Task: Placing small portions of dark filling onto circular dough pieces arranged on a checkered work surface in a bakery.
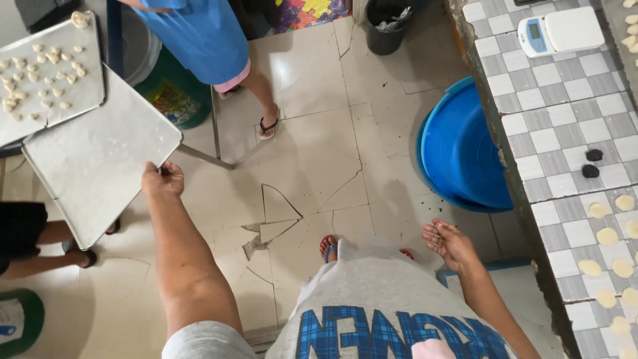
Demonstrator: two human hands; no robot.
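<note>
- L hand (163,179): fingers clamped on the near corner of an empty metal tray (100,156), tray held out over the cracked floor (312,166), tilted.
- 2nd tray (50,73) w/ small dough bits sits just behind it, edges overlapping.
- R hand (450,242): fingers spread loose, palm up, holding nothing; hangs near the blue tub (465,153), beside the tiled counter (558,133).
- Flat dough rounds (608,236) lie on counter.
</note>
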